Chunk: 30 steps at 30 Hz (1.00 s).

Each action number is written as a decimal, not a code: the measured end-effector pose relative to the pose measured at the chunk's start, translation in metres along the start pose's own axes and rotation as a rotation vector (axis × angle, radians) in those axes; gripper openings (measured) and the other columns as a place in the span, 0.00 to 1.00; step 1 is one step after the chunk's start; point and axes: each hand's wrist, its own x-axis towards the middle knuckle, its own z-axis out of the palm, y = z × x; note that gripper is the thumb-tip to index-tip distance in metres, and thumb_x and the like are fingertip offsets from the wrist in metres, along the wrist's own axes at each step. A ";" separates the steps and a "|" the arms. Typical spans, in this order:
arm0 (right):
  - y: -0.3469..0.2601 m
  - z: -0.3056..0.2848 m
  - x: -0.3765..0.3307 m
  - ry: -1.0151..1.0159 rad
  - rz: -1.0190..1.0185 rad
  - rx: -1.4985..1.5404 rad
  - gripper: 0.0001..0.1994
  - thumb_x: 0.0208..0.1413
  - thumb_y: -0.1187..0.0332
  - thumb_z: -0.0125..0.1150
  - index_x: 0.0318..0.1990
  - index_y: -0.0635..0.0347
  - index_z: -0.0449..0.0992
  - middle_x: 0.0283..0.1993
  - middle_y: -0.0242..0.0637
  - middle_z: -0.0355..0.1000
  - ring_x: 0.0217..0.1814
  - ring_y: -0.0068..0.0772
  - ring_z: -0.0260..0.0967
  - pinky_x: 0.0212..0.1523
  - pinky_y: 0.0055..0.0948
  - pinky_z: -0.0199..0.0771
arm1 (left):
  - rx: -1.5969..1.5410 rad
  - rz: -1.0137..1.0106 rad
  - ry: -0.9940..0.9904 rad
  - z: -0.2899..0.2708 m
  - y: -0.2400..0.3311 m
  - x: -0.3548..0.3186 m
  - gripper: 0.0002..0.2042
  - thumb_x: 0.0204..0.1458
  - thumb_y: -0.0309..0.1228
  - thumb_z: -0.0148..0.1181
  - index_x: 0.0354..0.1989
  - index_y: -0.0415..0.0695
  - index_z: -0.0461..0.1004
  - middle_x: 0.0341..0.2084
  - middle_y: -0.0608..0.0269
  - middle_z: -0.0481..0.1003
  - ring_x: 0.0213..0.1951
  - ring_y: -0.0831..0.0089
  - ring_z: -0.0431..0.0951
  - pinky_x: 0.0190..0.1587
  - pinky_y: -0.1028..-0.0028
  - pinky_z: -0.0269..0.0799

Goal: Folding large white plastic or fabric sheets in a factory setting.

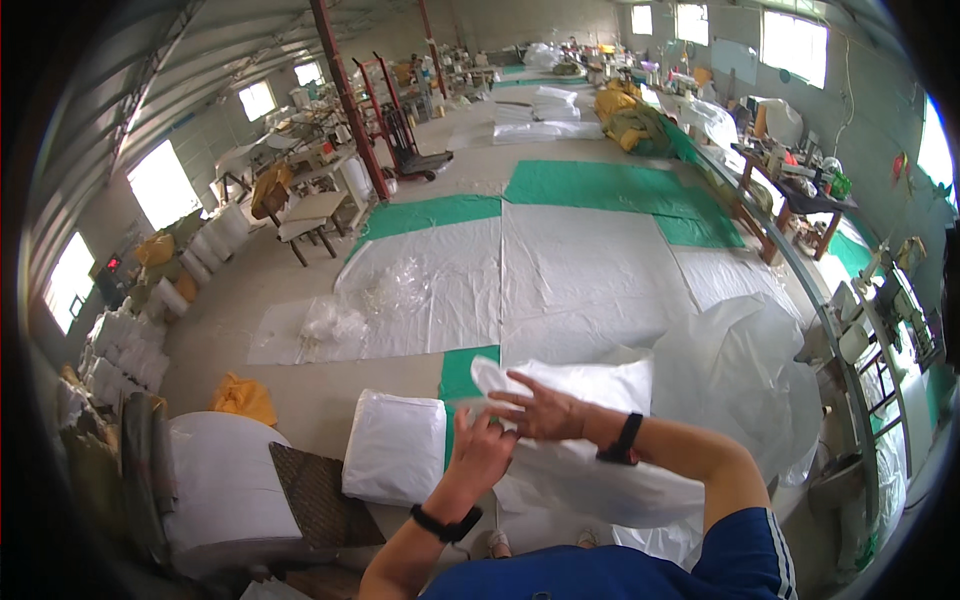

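Note:
My left hand (pixel 483 453) and my right hand (pixel 548 409) meet in front of me, the left one's fingertips close against the right palm. Fingers of the left are curled, and whatever they pinch is hidden. On the right hand the fingers stretch out to the left, spread apart. Just beyond and under them lies a white plastic-wrapped package (pixel 610 382), its left corner raised near my fingers. Loose translucent plastic sheeting (pixel 745 375) spreads to its right and toward me. A plump white packed bundle (pixel 396 445) rests on the floor left of my hands.
White and green sheets (pixel 590 265) cover the floor ahead, with crumpled clear plastic (pixel 395 288) on them. A large white roll (pixel 225 480) stands near left beside a yellow bag (pixel 243 398). A metal rail (pixel 835 340) runs along the right; a red post (pixel 350 100) and pallet jack (pixel 415 150) stand farther off.

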 end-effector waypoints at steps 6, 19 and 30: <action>-0.044 -0.019 -0.007 -0.092 0.053 0.522 0.05 0.41 0.66 0.57 0.27 0.51 0.78 0.65 0.45 0.56 0.67 0.45 0.53 0.66 0.48 0.49 | -0.048 -0.083 0.025 -0.025 0.013 -0.058 0.14 0.34 0.32 0.63 0.33 0.47 0.75 0.31 0.68 0.72 0.42 0.68 0.70 0.55 0.51 0.54; -0.088 -0.085 -0.035 0.132 0.266 0.613 0.04 0.43 0.71 0.57 0.25 0.60 0.71 0.65 0.53 0.53 0.60 0.55 0.62 0.54 0.37 0.69 | -0.952 -0.523 0.206 -0.004 0.002 -0.071 0.46 0.29 0.40 0.76 0.59 0.37 0.58 0.54 0.52 0.64 0.49 0.60 0.72 0.48 0.65 0.71; -0.120 -0.104 -0.082 0.110 0.481 0.619 0.03 0.42 0.72 0.58 0.25 0.60 0.71 0.64 0.53 0.55 0.60 0.54 0.62 0.53 0.36 0.70 | -1.226 -0.521 -0.294 -0.004 0.034 -0.064 0.28 0.39 0.25 0.70 0.53 0.43 0.69 0.50 0.61 0.71 0.53 0.70 0.69 0.55 0.68 0.65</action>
